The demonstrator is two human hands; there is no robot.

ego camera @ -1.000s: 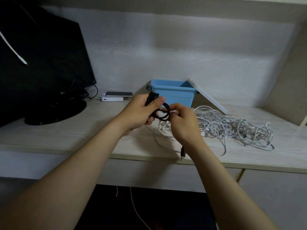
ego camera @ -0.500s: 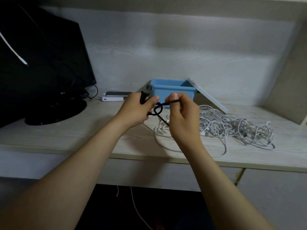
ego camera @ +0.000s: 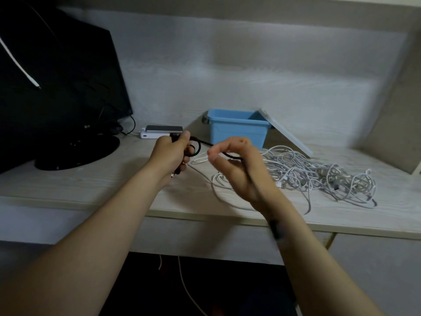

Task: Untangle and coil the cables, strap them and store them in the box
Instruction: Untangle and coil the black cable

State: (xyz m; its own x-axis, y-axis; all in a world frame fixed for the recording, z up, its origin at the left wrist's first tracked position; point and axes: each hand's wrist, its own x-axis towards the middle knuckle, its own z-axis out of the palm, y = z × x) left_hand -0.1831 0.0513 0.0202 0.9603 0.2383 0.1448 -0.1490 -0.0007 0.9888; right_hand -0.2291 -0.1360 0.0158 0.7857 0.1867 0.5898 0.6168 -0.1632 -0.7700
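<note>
Pale wood-grain desk [ego camera: 91, 185] spans the whole view, w/ a matching back panel behind. Black monitor [ego camera: 57, 87] stands far left on a round base, screen dark, thin black leads trailing behind it. Right half of desk: big tangle of white cables [ego camera: 319, 179]. Loose loops spill toward the front edge, a few strands reach left under the R hand, and a couple of plugs show in the heap. Blue box [ego camera: 237, 133] sits at the back, approx centre, open on top, just behind the tangle's left end; can't see inside. Its white lid [ego camera: 287, 133] leans tilted against the box's right side, lower end down on the desk by the cables.

Both forearms come in from the bottom, hands held above the desk in front of the box. L hand [ego camera: 169, 156] is closed round a small bundle of black cable [ego camera: 205, 143], thumb on top, loops poking out on the right side. One strand runs from that bundle across to the R hand [ego camera: 239, 169], which is blurred; its fingers curl over the strand, holding it. Hands near each other, not touching. Dark blurred bit by the R wrist, can't tell what.

Smaller stuff: white power bank [ego camera: 152, 135] at the back btwn monitor base and box, w/ a dark flat device [ego camera: 164, 128] lying on top. Thin pale cords [ego camera: 184, 281] hang below the desk
</note>
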